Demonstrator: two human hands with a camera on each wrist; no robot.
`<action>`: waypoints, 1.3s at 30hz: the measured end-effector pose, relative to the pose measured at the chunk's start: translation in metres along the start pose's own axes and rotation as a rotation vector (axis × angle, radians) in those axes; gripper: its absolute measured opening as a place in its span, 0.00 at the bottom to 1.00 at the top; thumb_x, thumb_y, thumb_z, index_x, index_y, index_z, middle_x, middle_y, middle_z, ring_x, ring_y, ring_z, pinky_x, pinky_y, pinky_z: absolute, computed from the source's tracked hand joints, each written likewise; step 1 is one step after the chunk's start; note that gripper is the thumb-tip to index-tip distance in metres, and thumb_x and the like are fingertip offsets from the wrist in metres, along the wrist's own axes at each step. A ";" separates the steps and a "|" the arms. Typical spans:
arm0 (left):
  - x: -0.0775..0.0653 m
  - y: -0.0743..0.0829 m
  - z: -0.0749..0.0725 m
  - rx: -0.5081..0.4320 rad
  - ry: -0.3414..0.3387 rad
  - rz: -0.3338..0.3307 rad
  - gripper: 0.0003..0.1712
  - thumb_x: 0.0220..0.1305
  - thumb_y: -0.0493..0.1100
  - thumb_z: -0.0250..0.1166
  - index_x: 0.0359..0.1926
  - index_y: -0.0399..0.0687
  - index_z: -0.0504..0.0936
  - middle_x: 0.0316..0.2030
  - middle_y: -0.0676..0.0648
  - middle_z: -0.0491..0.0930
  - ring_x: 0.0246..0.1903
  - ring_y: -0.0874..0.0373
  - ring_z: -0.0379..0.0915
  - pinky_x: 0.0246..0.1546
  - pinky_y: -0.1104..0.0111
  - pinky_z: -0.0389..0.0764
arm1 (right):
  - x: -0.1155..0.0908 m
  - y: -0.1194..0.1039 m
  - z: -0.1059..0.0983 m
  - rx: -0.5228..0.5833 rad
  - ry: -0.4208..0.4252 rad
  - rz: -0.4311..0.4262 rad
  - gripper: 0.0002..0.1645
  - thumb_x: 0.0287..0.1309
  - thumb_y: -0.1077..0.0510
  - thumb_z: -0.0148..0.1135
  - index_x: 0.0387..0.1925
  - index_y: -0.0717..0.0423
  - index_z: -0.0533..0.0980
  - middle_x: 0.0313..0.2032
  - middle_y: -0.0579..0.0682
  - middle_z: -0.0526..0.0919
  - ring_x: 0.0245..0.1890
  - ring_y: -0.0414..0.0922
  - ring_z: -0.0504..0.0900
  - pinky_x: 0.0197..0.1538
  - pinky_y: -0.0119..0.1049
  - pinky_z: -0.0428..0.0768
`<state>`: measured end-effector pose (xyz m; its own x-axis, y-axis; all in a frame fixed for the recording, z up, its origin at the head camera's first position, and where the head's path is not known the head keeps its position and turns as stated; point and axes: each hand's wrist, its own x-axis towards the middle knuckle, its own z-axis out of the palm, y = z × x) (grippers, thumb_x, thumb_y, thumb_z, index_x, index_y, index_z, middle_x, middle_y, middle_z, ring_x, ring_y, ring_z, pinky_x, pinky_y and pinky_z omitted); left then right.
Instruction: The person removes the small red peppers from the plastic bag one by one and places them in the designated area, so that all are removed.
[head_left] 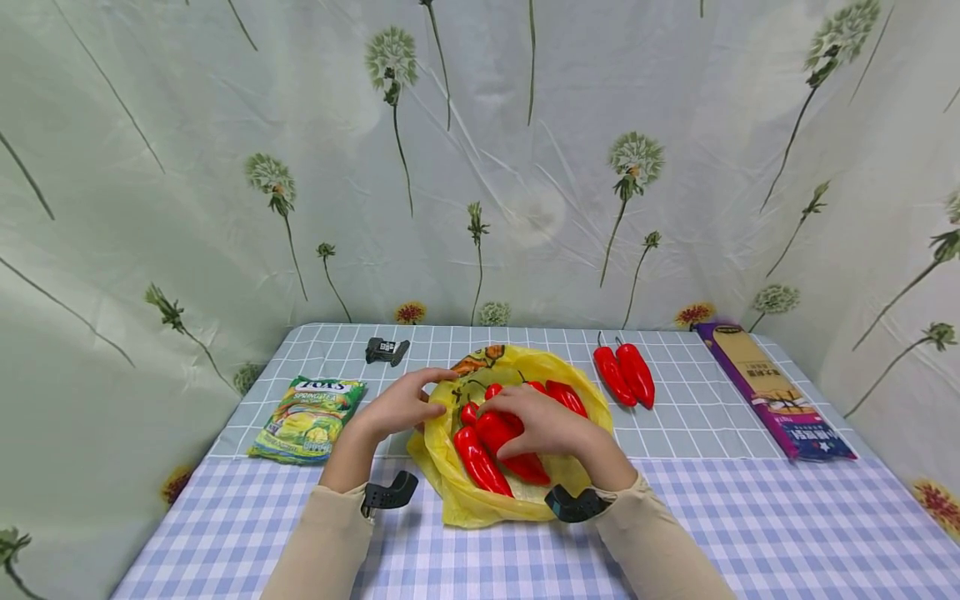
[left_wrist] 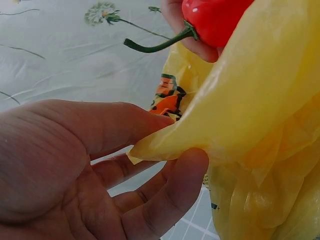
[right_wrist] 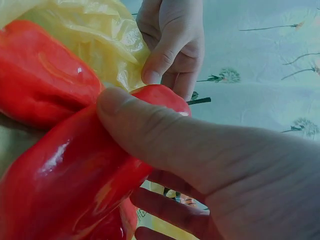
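Note:
A yellow plastic bag [head_left: 480,512] lies spread with its mouth facing up, several glossy red peppers inside. My left hand [head_left: 397,404] is at the bag's left side; in the left wrist view its thumb and fingers pinch the bag's edge [left_wrist: 165,142]. Over the bag's middle, my right hand [head_left: 543,421] grips a large red pepper [right_wrist: 75,170], the thumb laid across it near the green-stemmed end. Another long red pepper [head_left: 480,462] lies beside it against the bag's front wall. The right hand's fingertips are partly hidden behind the held pepper.
Two red peppers [head_left: 636,375] lie on the cloth behind the bag's right side. A green candy packet [head_left: 306,419] is at left, a small black device [head_left: 386,351] at back left. A long purple and gold packet [head_left: 776,392] lies along the right edge. A printed curtain stands behind.

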<state>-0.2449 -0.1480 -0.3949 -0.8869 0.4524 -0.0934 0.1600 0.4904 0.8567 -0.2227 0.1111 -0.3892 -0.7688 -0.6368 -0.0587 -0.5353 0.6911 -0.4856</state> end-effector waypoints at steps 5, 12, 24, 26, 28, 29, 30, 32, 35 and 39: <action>0.001 0.000 0.000 0.000 0.002 -0.008 0.32 0.65 0.32 0.61 0.70 0.45 0.70 0.67 0.37 0.70 0.34 0.56 0.81 0.29 0.63 0.86 | 0.000 0.001 -0.002 0.032 0.014 0.020 0.35 0.51 0.50 0.76 0.62 0.43 0.75 0.58 0.46 0.79 0.58 0.46 0.75 0.56 0.45 0.82; 0.001 -0.001 0.001 0.004 0.003 -0.009 0.32 0.65 0.32 0.62 0.70 0.45 0.70 0.66 0.36 0.71 0.33 0.56 0.81 0.29 0.63 0.86 | -0.003 0.002 -0.008 0.120 0.037 0.043 0.37 0.54 0.52 0.74 0.65 0.45 0.72 0.58 0.46 0.80 0.56 0.46 0.77 0.53 0.45 0.84; 0.001 0.001 0.002 -0.013 -0.002 -0.032 0.32 0.65 0.32 0.61 0.70 0.43 0.69 0.64 0.35 0.73 0.31 0.57 0.81 0.28 0.64 0.86 | -0.012 0.010 -0.023 0.107 0.135 -0.020 0.40 0.64 0.55 0.65 0.75 0.47 0.61 0.66 0.54 0.74 0.64 0.53 0.73 0.64 0.53 0.77; 0.001 0.001 0.002 -0.014 -0.002 -0.033 0.32 0.65 0.32 0.60 0.70 0.43 0.69 0.64 0.35 0.73 0.31 0.57 0.81 0.28 0.64 0.86 | -0.014 0.012 -0.025 0.119 0.152 -0.020 0.40 0.65 0.56 0.63 0.76 0.49 0.59 0.66 0.56 0.72 0.64 0.54 0.73 0.64 0.54 0.76; 0.001 0.001 0.002 -0.015 -0.003 -0.032 0.32 0.65 0.31 0.61 0.70 0.43 0.69 0.64 0.35 0.72 0.31 0.57 0.81 0.28 0.64 0.86 | -0.015 0.014 -0.027 0.140 0.169 -0.018 0.39 0.66 0.57 0.62 0.76 0.50 0.59 0.66 0.56 0.72 0.64 0.55 0.72 0.64 0.55 0.77; 0.001 0.001 0.002 -0.014 -0.002 -0.033 0.32 0.65 0.32 0.61 0.70 0.43 0.69 0.64 0.35 0.72 0.31 0.57 0.81 0.28 0.64 0.86 | -0.015 0.015 -0.028 0.151 0.177 -0.016 0.39 0.67 0.57 0.61 0.75 0.50 0.60 0.66 0.56 0.72 0.64 0.55 0.72 0.64 0.54 0.77; 0.001 0.001 0.002 -0.014 -0.002 -0.035 0.32 0.65 0.31 0.60 0.70 0.43 0.69 0.65 0.35 0.72 0.31 0.56 0.81 0.28 0.64 0.86 | -0.015 0.016 -0.030 0.159 0.185 -0.014 0.38 0.67 0.58 0.61 0.75 0.50 0.60 0.66 0.56 0.72 0.65 0.56 0.72 0.63 0.55 0.77; 0.001 0.001 0.002 -0.015 -0.003 -0.037 0.32 0.65 0.32 0.60 0.70 0.43 0.69 0.65 0.35 0.72 0.32 0.56 0.81 0.28 0.64 0.86 | -0.016 0.018 -0.032 0.171 0.197 -0.015 0.37 0.67 0.59 0.61 0.74 0.49 0.61 0.66 0.56 0.72 0.64 0.56 0.72 0.63 0.54 0.78; 0.001 0.000 0.002 -0.017 -0.005 -0.037 0.32 0.65 0.32 0.60 0.70 0.44 0.69 0.65 0.35 0.72 0.33 0.56 0.82 0.28 0.63 0.86 | -0.019 0.022 -0.035 0.173 0.208 -0.014 0.37 0.66 0.62 0.60 0.74 0.47 0.62 0.66 0.55 0.73 0.64 0.55 0.74 0.62 0.54 0.78; 0.001 0.000 0.001 -0.013 -0.004 -0.031 0.32 0.65 0.32 0.60 0.70 0.44 0.69 0.66 0.35 0.70 0.33 0.56 0.82 0.28 0.63 0.86 | -0.022 0.026 -0.041 0.197 0.235 0.002 0.38 0.64 0.65 0.61 0.73 0.46 0.62 0.64 0.55 0.74 0.61 0.55 0.76 0.59 0.51 0.81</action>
<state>-0.2453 -0.1465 -0.3959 -0.8897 0.4398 -0.1222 0.1263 0.4945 0.8599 -0.2342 0.1569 -0.3649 -0.8417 -0.5236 0.1321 -0.4734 0.5978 -0.6469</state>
